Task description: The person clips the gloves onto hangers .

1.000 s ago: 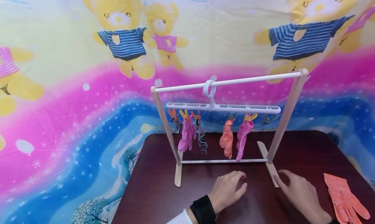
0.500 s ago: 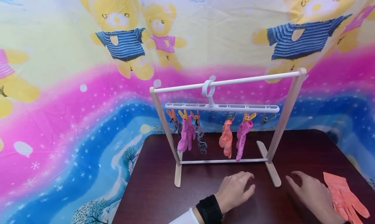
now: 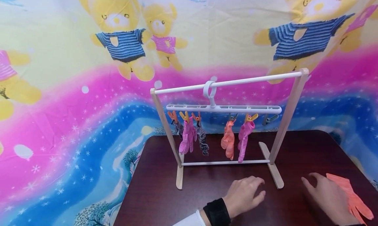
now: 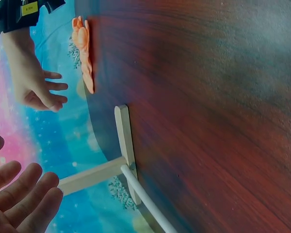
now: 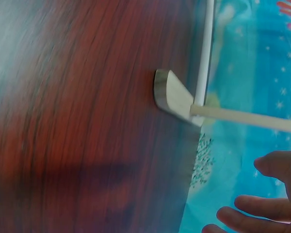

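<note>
My left hand (image 3: 245, 195) hovers over the table in front of the drying rack, fingers loosely bent and holding nothing. To the right of the rack's foot is my right hand (image 3: 329, 198), also holding nothing, its thumb and fingers apart. It overlaps an orange glove (image 3: 361, 205) lying flat on the table and hides part of it. From a white hanger (image 3: 248, 110) on the rack hang a pink glove (image 3: 188, 137), another pink glove (image 3: 243, 142), a folded orange glove (image 3: 228, 140) and two dark patterned pieces, one dark piece (image 3: 202, 139) showing more fully.
The wooden rack (image 3: 287, 121) with white rods stands on the dark brown table (image 3: 153, 199). Coloured clips hold the hanging pieces; a grey-green clip (image 3: 269, 119) at the hanger's right end bears nothing. A bear-print cloth (image 3: 73, 55) covers the wall behind.
Both hands have moved right, away from the rack's right foot. The right hand now covers part of the orange glove on the table. The hanging pieces have stayed put.
</note>
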Tool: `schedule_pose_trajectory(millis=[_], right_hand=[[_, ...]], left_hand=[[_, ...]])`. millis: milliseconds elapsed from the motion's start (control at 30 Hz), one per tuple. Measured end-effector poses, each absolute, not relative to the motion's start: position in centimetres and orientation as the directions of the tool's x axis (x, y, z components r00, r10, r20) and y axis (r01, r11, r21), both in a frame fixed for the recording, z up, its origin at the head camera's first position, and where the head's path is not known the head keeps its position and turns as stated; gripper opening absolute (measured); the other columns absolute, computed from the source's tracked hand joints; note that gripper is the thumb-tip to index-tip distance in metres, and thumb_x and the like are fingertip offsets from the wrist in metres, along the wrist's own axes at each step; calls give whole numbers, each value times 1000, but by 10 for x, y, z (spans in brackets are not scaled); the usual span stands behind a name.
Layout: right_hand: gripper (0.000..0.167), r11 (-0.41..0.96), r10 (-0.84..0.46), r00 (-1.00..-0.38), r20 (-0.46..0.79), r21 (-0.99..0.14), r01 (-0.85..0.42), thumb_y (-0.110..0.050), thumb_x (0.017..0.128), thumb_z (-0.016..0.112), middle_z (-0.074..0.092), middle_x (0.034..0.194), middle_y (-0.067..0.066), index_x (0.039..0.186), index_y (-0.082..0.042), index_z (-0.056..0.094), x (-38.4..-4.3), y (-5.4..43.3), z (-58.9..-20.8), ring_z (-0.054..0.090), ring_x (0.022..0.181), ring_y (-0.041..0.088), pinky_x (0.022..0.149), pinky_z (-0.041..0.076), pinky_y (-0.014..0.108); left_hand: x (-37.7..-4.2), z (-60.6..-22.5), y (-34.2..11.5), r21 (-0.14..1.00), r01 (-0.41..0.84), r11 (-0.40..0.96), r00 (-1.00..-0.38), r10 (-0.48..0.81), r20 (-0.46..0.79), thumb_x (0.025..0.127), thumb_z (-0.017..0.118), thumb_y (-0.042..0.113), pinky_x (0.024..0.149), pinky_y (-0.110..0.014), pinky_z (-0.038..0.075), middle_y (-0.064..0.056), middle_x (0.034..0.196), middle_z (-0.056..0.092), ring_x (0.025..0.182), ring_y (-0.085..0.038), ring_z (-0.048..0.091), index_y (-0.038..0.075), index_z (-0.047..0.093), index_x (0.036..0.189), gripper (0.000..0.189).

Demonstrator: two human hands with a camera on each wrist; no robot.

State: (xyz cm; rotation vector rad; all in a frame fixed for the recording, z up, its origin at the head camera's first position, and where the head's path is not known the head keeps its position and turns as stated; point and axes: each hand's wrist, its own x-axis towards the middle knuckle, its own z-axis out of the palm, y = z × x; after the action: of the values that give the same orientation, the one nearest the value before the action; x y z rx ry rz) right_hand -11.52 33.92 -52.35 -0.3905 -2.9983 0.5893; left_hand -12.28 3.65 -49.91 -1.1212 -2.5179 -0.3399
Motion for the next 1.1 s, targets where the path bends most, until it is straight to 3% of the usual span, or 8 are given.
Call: schedule_pose_trajectory(millis=[233, 400, 500, 633, 800, 1100], right_hand=[[47, 891, 309, -947, -82, -323, 319, -30, 89, 70, 66, 70, 16, 102, 15, 64, -115, 354, -526, 65, 65, 37, 55, 49, 50], [48, 879, 363, -920, -150, -272, 391, -33, 89, 71, 68, 76, 21, 103, 13, 63, -112, 362, -527, 64, 66, 37, 53, 47, 52], [42, 873, 386, -909, -154, -256, 414, -33, 92, 68, 62, 66, 17, 84, 7, 64, -108, 366, -530, 59, 58, 28, 51, 43, 43], [47, 861, 429, -891, -148, -232, 453, -33, 95, 65, 39, 51, 0, 58, -11, 46, -106, 370, -540, 45, 49, 18, 50, 34, 34], [51, 845, 461, -872, -166, -218, 488, -31, 95, 66, 34, 54, -2, 57, -14, 37, -106, 377, -551, 42, 50, 17, 51, 33, 33], [45, 864, 419, -883, -212, -205, 459, -29, 95, 65, 43, 57, 4, 62, -10, 43, -104, 386, -566, 52, 53, 21, 55, 40, 40]], left_hand=[[-118, -501, 42, 18, 756, 654, -598, 680, 423, 95, 64, 41, 59, -9, 45, 19, 100, 71, 82, 5, 68, 28, 66, 115, 24], [-115, -504, 45, -16, 765, 644, -579, 698, 422, 94, 65, 42, 59, -8, 44, 20, 99, 70, 81, 6, 67, 29, 66, 114, 24], [-113, -504, 46, -28, 767, 641, -573, 705, 418, 93, 65, 43, 59, -8, 44, 20, 98, 70, 81, 7, 67, 29, 66, 114, 25], [-112, -503, 48, -28, 770, 637, -571, 709, 414, 94, 65, 43, 59, -8, 44, 21, 98, 70, 81, 7, 67, 29, 67, 114, 25], [-111, -502, 51, -30, 774, 632, -570, 717, 402, 94, 65, 44, 58, -7, 43, 21, 98, 69, 80, 8, 66, 30, 66, 114, 25], [-108, -504, 54, -28, 783, 622, -562, 725, 398, 94, 64, 44, 58, -7, 41, 21, 98, 68, 81, 8, 66, 30, 67, 113, 23]])
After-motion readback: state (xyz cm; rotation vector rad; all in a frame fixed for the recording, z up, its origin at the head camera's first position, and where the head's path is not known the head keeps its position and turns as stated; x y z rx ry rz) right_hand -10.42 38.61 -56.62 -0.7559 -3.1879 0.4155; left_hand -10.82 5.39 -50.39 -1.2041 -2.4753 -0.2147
